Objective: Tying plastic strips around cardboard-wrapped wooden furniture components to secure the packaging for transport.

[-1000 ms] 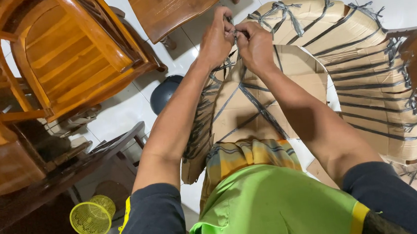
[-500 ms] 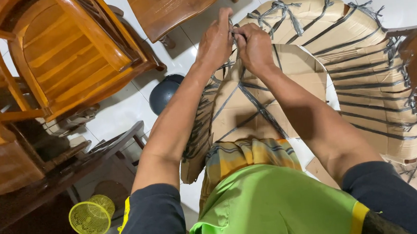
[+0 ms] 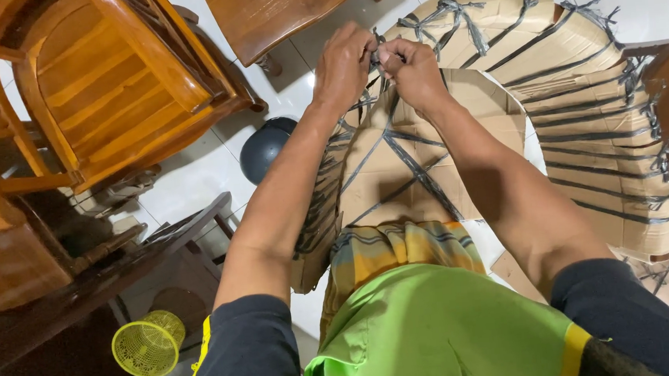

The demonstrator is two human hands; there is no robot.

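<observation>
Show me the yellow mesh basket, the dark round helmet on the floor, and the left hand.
yellow mesh basket [image 3: 148,345], head view, its meshed side.
dark round helmet [image 3: 265,147], head view, its domed top.
left hand [image 3: 344,63], head view, back of the hand.

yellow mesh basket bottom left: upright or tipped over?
Tipped over. The yellow mesh basket lies on its side on the floor, its round open mouth facing sideways toward the camera rather than up. Nothing is visible inside it.

Left hand [image 3: 344,63], right hand [image 3: 414,68] pinched together
</observation>
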